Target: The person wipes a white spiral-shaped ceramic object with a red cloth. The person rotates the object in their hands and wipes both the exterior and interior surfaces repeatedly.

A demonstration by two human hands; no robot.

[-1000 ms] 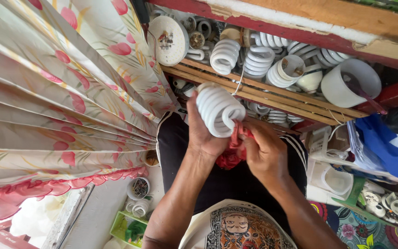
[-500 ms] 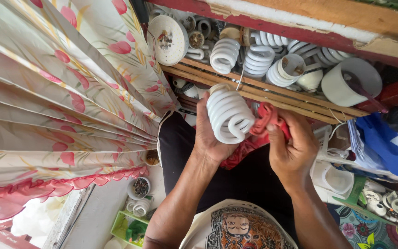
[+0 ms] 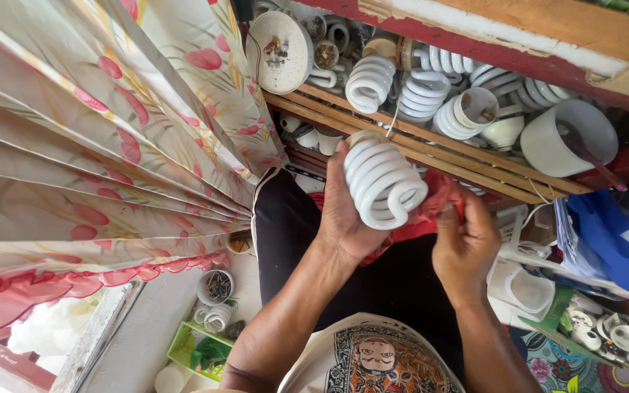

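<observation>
Along the left side of the view hangs a pleated cream curtain with pink flower print (image 3: 89, 145), the largest item in sight. Next in size, a wooden-slatted shelf (image 3: 431, 149) runs across the top and carries a heap of white spiral lamp tubes (image 3: 420, 91), a round white disc with a circuit board at its centre (image 3: 279, 52) and a white plastic cup-shaped housing (image 3: 569, 138). A blue cloth bag (image 3: 606, 240) sits at the right edge. Over the person's dark-trousered lap, the left hand (image 3: 343, 218) is closed around the base of a large white spiral fluorescent bulb (image 3: 384, 182), holding it with the coils pointing up towards the shelf. The right hand (image 3: 467, 244) is clenched on a crumpled red rag (image 3: 442, 200), which lies against the right side of the bulb and trails beneath it. Lower left, on the floor, stands a small round tin of screws (image 3: 216, 286) beside a green plastic tray (image 3: 198, 349).
</observation>
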